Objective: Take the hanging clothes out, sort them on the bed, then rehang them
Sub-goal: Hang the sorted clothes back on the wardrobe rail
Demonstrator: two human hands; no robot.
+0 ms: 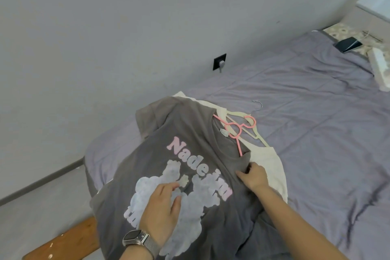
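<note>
While both hands touch: two shirts [190, 133], two hangers [234, 131].

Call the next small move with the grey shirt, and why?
Probably slide the pink hanger out of the grey shirt. The right hand already pinches the shoulder by the collar, the left hand lies flat on the print, and the hanger's arms sit inside the neck.

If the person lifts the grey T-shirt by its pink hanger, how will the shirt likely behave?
The grey T-shirt will probably drape limply: it already folds softly over the bed. The pink hanger looks thin, so it may flex. The right hand pinches the shoulder, which suggests light cloth.
</note>
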